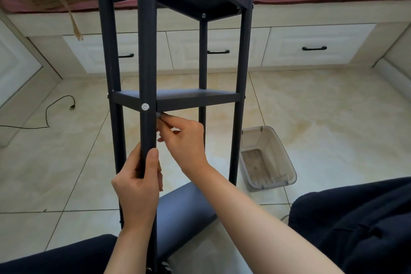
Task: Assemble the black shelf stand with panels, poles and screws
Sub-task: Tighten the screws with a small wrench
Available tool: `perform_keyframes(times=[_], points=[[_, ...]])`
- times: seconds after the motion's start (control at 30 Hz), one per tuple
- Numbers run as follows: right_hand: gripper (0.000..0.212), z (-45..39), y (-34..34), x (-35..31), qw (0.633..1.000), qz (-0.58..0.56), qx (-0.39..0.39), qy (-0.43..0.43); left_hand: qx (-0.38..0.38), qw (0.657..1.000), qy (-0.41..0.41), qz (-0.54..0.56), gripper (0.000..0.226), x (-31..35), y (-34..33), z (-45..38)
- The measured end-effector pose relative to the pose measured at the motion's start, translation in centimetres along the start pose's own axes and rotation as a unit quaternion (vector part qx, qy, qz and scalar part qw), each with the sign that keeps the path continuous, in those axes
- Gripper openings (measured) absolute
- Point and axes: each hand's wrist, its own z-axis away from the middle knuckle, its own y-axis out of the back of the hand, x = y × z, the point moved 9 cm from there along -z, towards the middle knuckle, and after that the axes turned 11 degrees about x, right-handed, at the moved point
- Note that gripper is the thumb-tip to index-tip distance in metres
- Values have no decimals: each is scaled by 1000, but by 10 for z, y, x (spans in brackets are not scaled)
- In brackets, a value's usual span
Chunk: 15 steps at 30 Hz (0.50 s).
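left hand (138,187) grips the stiff front pole (145,62); right hand (182,138) pinches a small screw (159,115) under the panel (178,95). frame looks light, tippy.

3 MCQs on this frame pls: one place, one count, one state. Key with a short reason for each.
1. Where is the clear plastic bin?
A. on the floor tiles right of the stand
B. on the middle panel
C. on the person's lap

2. How many black drawer handles show on the white cabinet behind?
A. one
B. three
C. five

3. What is the left hand doing?
A. lying flat on the floor
B. gripping the front pole
C. holding the bin

Key:
1. A, the bin sits on the tiles beside the right pole.
2. B, one handle on each of three drawer fronts, the left and middle partly behind poles.
3. B, its fingers wrap the front pole below the middle panel, while the right hand pinches something small under that panel.
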Motion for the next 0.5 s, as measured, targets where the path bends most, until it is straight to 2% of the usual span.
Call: perform_keyframes(times=[0.37, 0.5], points=[[19, -4, -1, 2, 998, 12, 20, 50, -9, 1000, -8, 12, 50, -1, -3, -1], [16, -6, 4, -5, 993, 57, 23, 105, -15, 1000, -6, 12, 51, -1, -6, 0]])
